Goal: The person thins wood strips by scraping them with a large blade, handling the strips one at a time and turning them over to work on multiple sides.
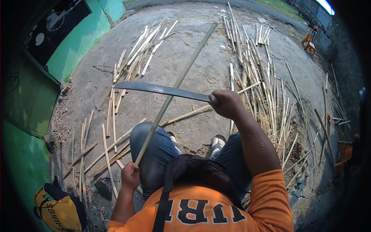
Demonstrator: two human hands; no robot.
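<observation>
My right hand (pixel 227 103) grips the handle of a long machete (pixel 162 89), whose broad steel blade points to the left. The blade crosses a long, pale green-brown bamboo strip (pixel 185 70) near its middle; I cannot tell whether the two touch. Closed round the strip's near end is my left hand (pixel 130 174), beside my left knee. From there the strip slants up and away to the right, passing over my left thigh.
Split bamboo strips lie in a loose pile (pixel 148 48) ahead on the left and a larger heap (pixel 262 77) on the right. More strips (pixel 110 154) lie by my left leg. A yellow and dark bag-like bundle (pixel 60 208) sits at lower left, near a green wall (pixel 83 42).
</observation>
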